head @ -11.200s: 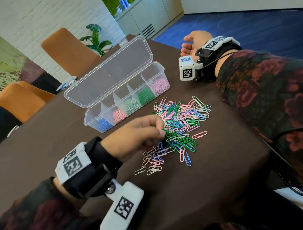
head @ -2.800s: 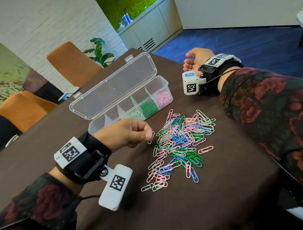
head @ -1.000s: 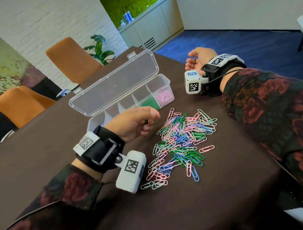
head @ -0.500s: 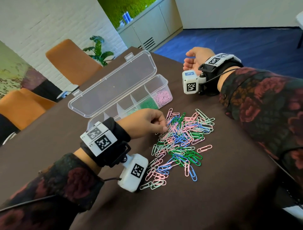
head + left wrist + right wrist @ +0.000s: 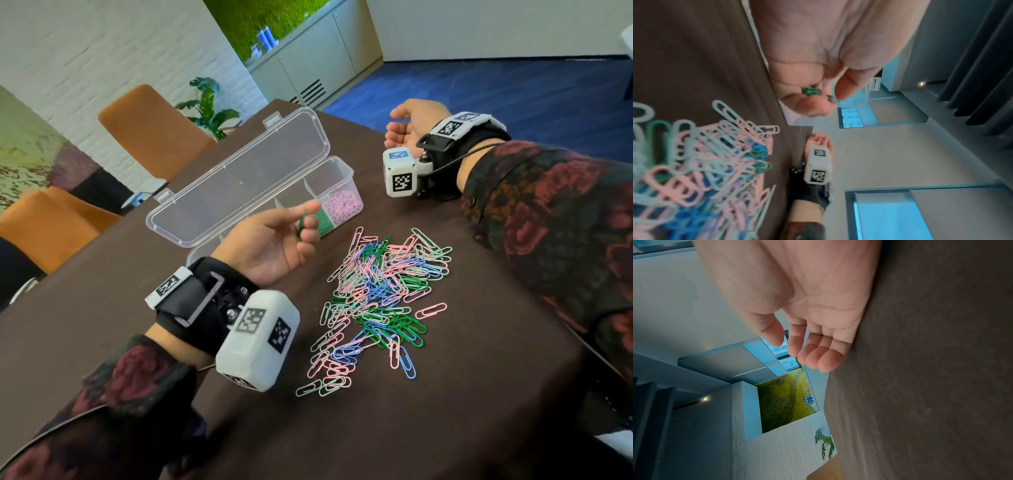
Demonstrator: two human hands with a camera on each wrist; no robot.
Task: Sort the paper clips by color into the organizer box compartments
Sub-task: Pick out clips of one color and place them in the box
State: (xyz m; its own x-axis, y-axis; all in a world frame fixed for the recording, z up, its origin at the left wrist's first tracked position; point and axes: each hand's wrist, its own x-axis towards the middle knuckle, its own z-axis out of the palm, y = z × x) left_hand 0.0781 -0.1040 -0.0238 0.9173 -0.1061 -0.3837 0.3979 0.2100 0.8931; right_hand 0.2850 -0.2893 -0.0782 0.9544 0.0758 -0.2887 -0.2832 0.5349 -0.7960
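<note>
loose pile: paper clips mixed pink, blue, dark green and pale green on the brown table, nearest the camera, just right of the left wrist.
left hand: left hand palm-up above the table, thumb and fingers pinching a dark green clip; left wrist view shows green wire between the fingertips.
clip axis: roughly upright, top tipped toward the box.
key relation: dark green compartment lies just beyond the pinch, slightly right; a short forward carry should do it.
organizer box: organizer box open, lid leaning back; pink clips in right end cell.
right hand: right hand far, resting on table, fingers loosely curled, empty; well apart from box, so left is nearer.
</note>
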